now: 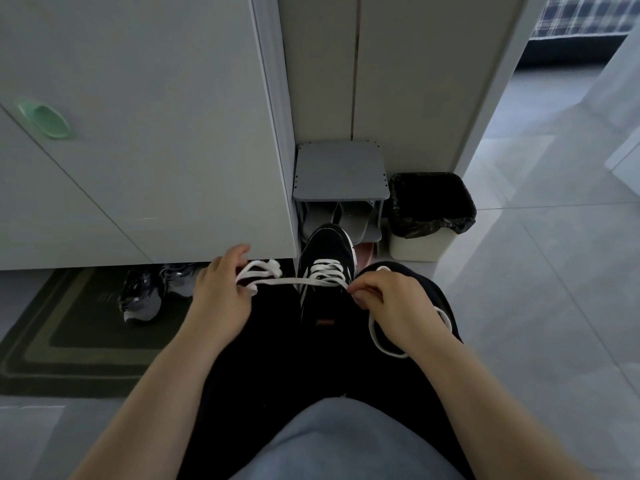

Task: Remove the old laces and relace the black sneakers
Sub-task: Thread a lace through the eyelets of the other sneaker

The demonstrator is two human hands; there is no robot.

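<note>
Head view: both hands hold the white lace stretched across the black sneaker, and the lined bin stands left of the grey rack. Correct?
Not quite. The head view shows the lined bin standing right of the grey rack, not left. The rest holds: left hand and right hand hold the white lace stretched across the black sneaker.

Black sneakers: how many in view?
1. The sneaker lies between the left hand and right hand, both holding its lace, toe toward the rack. Its pair isn't visible; it may be hidden.
</note>
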